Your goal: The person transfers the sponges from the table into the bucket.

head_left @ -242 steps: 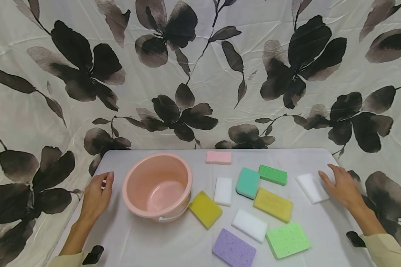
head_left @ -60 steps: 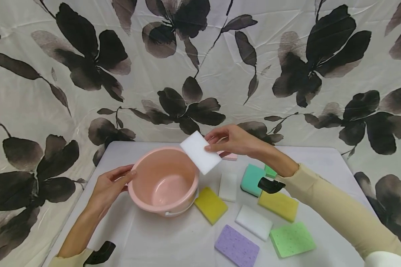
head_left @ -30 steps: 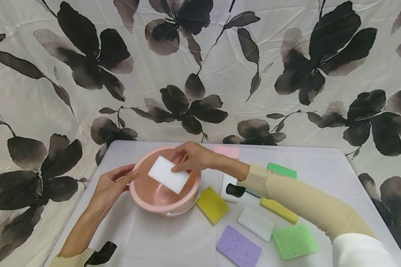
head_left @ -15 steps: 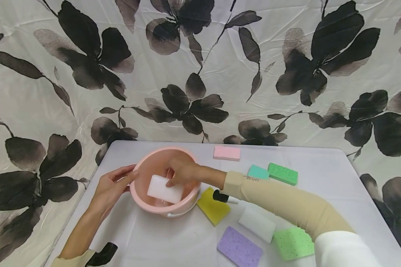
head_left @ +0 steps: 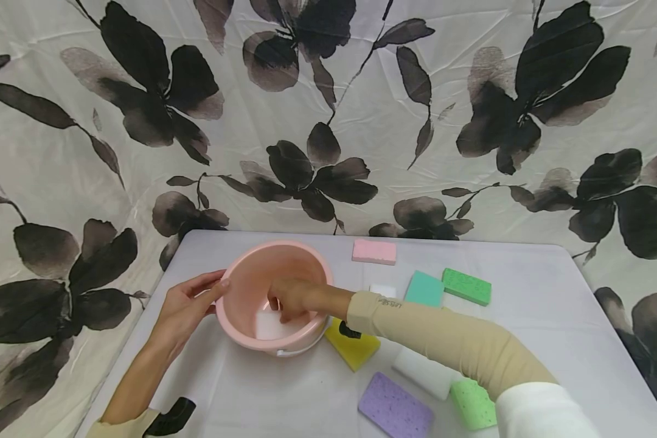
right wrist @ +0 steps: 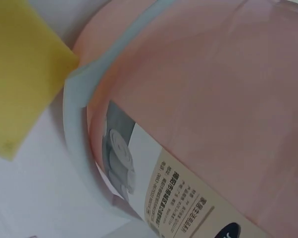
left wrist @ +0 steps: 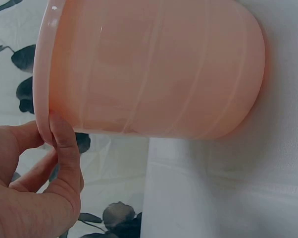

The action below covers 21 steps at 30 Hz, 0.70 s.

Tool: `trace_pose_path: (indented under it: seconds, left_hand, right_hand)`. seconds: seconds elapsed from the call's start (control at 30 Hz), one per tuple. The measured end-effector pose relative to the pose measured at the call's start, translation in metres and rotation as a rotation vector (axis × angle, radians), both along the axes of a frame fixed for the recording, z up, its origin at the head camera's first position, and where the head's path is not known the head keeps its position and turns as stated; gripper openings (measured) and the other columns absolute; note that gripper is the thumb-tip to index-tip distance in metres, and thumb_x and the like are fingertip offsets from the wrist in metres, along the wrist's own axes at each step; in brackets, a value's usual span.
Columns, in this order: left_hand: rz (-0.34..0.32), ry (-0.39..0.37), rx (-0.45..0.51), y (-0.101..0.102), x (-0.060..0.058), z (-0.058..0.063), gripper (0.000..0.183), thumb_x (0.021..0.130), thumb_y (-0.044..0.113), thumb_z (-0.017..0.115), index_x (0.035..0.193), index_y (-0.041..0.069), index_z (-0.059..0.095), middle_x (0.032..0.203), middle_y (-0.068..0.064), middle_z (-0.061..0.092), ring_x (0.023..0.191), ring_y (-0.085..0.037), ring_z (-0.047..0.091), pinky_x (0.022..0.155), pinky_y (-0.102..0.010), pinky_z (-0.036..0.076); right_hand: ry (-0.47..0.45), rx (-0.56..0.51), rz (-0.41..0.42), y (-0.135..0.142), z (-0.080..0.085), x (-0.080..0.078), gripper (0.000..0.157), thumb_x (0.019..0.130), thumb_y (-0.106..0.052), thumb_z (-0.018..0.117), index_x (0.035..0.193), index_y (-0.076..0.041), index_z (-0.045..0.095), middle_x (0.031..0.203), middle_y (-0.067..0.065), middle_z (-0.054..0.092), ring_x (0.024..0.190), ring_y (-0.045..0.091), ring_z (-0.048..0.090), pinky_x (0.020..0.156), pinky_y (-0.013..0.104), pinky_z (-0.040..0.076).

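Note:
Inside the pink bucket (head_left: 254, 274), my right hand (head_left: 295, 298) reaches low with bent fingers, thumb and fingertips at a white sponge (head_left: 269, 326) near the bottom. The fingertips are partly hidden. My left hand (head_left: 188, 304) pinches the bucket's rim on the left side; the left wrist view shows thumb and finger on either side of that rim (left wrist: 42, 99). In the right wrist view the hand is out of sight; the bucket's outer wall (right wrist: 223, 99), its pale handle (right wrist: 77, 131) and a printed label (right wrist: 178, 198) fill the picture.
Around the bucket on the white table lie a yellow sponge (head_left: 356, 350), a purple sponge (head_left: 395, 406), a white one (head_left: 424, 374), a light green one (head_left: 473, 404), a teal one (head_left: 424, 289), a green one (head_left: 467, 286) and a pink one (head_left: 374, 252). The right sleeve (head_left: 443, 337) crosses above several.
My right hand has carried the white sponge from the table's right side over the rim and down into the bucket. My left hand has moved from the table edge onto the rim.

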State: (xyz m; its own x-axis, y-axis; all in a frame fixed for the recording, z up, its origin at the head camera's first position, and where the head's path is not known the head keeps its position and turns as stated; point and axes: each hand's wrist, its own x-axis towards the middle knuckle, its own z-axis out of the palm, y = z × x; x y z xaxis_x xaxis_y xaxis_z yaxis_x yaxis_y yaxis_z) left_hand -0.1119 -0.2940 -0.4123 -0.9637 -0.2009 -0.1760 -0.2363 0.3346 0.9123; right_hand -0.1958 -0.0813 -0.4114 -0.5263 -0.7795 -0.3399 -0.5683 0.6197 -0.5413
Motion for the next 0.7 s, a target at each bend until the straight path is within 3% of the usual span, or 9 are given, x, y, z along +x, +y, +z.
trace_pose_path:
  seconds: [0.17,0.3,0.5,0.7]
  left_hand:
    - [-0.002,0.004,0.006,0.003,-0.001,0.0,0.064,0.1,0.039,0.068,0.148,0.001,0.052,0.146,-0.021,0.054,0.093,0.0,0.064,0.079,-0.019,0.058]
    - [-0.001,-0.004,0.007,0.004,-0.002,-0.001,0.064,0.1,0.04,0.069,0.148,0.002,0.052,0.145,-0.021,0.055,0.093,0.0,0.064,0.079,-0.019,0.058]
    - [0.007,-0.01,-0.002,0.002,0.0,0.0,0.065,0.1,0.041,0.068,0.149,0.002,0.052,0.146,-0.021,0.054,0.092,0.002,0.064,0.079,-0.018,0.058]
    - [0.006,-0.011,-0.005,0.001,0.0,0.001,0.066,0.099,0.043,0.068,0.149,0.002,0.052,0.147,-0.021,0.053,0.093,0.002,0.064,0.08,-0.018,0.058]
  right_hand:
    - [-0.003,0.057,0.006,0.004,0.001,0.001,0.021,0.092,-0.002,0.073,0.113,-0.002,0.07,0.095,-0.001,0.058,0.09,0.013,0.052,0.074,0.017,0.044]
    - [-0.04,0.033,0.015,0.01,0.004,-0.002,0.025,0.097,-0.008,0.07,0.121,-0.001,0.067,0.101,0.0,0.06,0.094,0.013,0.053,0.079,0.017,0.046]
    - [-0.063,-0.15,0.038,0.02,0.013,-0.008,0.021,0.099,-0.008,0.069,0.116,0.004,0.067,0.101,0.007,0.065,0.093,0.016,0.058,0.079,0.016,0.048]
    - [-0.01,-0.309,0.057,0.032,0.023,-0.009,0.018,0.096,-0.004,0.07,0.111,0.005,0.066,0.099,0.011,0.069,0.09,0.017,0.062,0.082,0.018,0.051]
